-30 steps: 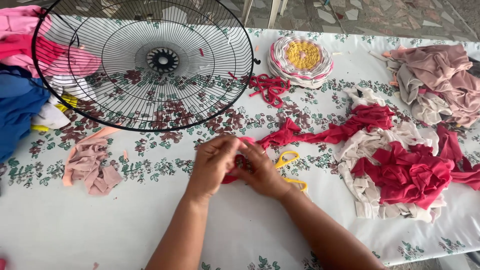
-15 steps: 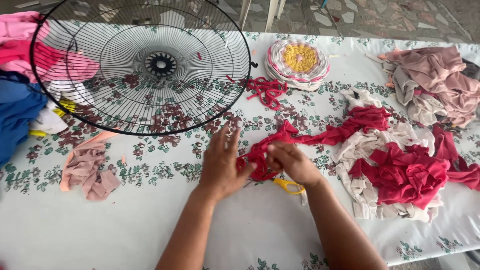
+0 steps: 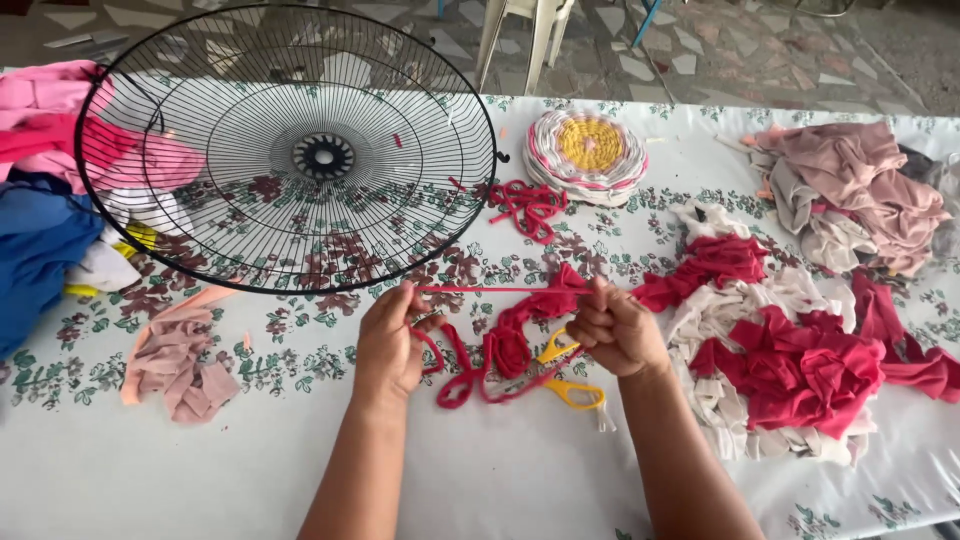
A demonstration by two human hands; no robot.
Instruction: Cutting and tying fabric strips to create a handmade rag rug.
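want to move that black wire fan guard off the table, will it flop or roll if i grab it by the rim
The fan guard looks like rigid wire, so it probably keeps its shape. Mostly open gaps, so likely light. Round rim: it might roll if stood on edge.

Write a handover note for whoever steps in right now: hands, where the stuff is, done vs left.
Left hand: pinching one end of a red fabric strip.
Right hand: fisted on the other end; strip stretched taut between both hands.
More red strip loops on the table under the hands, over yellow-handled scissors.
Black wire fan guard lies bare, nothing woven on it.
One round woven mat finished beside it.
Red fabric pile at right remains uncut.
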